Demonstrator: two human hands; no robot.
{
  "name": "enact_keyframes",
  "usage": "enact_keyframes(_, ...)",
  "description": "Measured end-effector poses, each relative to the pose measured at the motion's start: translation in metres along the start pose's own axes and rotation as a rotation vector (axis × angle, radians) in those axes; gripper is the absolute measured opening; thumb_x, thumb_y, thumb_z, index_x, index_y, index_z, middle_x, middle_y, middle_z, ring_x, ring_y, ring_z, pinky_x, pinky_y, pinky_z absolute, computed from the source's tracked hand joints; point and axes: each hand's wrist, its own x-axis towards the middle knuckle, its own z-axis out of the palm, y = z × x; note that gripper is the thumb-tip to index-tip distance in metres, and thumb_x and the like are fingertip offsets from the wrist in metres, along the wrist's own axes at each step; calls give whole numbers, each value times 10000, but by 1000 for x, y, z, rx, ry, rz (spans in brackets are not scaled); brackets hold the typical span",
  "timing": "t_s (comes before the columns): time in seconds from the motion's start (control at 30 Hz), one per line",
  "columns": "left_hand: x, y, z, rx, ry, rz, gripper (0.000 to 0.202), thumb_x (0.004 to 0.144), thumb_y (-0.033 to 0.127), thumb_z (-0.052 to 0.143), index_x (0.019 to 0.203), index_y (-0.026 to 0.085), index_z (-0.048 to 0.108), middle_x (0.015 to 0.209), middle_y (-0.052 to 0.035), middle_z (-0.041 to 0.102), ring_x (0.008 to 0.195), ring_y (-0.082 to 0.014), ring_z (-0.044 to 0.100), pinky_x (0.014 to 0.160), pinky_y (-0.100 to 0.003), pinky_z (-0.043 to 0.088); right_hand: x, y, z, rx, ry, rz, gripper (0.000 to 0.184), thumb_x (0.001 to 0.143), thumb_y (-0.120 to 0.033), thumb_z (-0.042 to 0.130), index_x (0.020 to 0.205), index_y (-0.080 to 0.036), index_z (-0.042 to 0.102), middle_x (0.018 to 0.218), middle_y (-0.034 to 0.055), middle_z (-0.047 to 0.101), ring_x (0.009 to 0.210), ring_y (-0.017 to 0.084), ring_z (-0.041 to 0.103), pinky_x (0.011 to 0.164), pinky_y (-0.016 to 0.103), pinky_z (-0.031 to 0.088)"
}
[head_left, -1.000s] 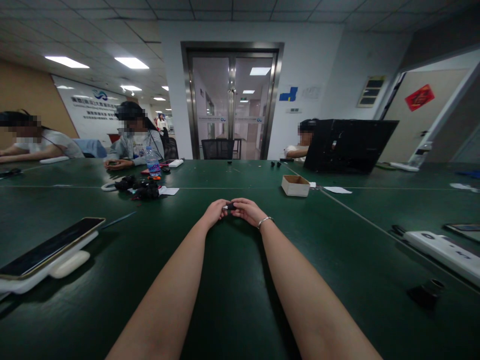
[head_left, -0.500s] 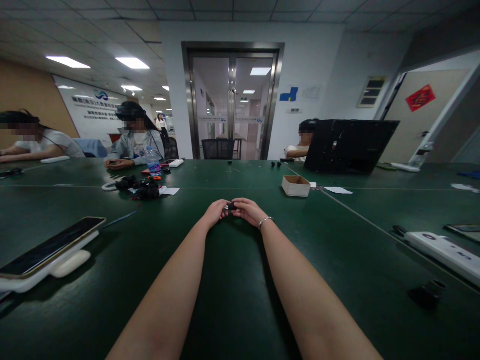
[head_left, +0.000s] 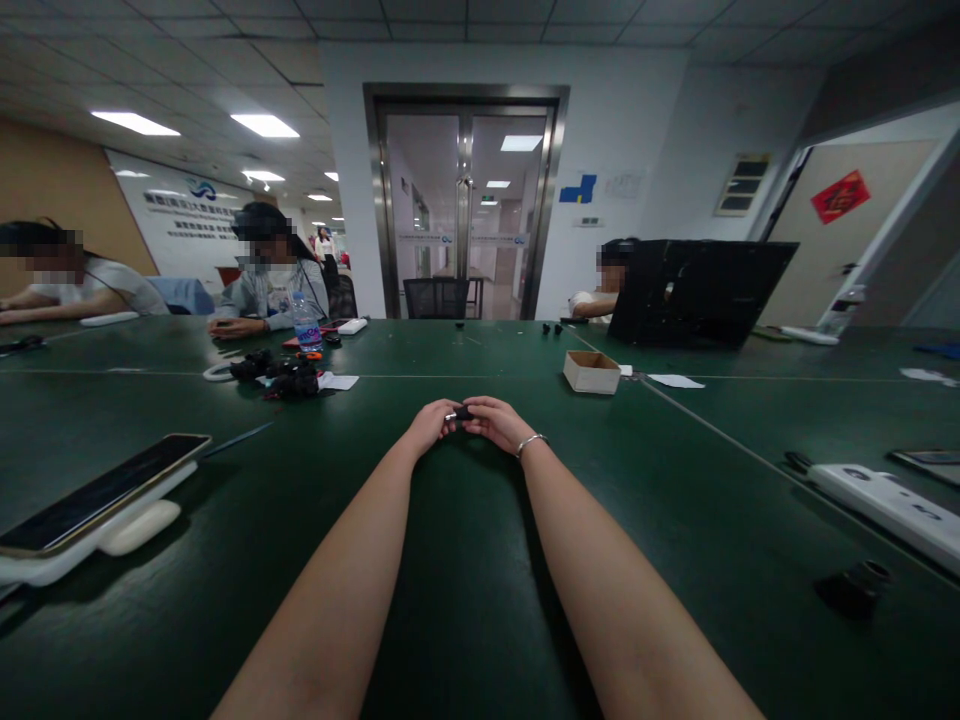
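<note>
Both my arms stretch out over a dark green table (head_left: 465,600). My left hand (head_left: 431,424) and my right hand (head_left: 496,420) meet at the middle of the table, fingers curled round a small black and silver part (head_left: 460,412) held between them. A thin bracelet sits on my right wrist. The part is too small to name. Both hands rest low on the table top.
A phone (head_left: 97,492) lies on a white stand at the left. A small cardboard box (head_left: 591,371), a black laptop (head_left: 694,292), a white power strip (head_left: 889,503), a pile of black parts (head_left: 281,375) and a water bottle (head_left: 304,322) stand around. Other people sit at the far side.
</note>
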Motion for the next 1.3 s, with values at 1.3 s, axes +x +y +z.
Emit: enact_keyframes(1.3,5,-7,-2,5,21,22,305,728,202,418,971,124,585,591,12,496,448,-79,419,395,-181,282,2,2,-1,11,-7,1,145,799,-10,521,899,-105,567,737,67,646,572,116,647,537,189,546)
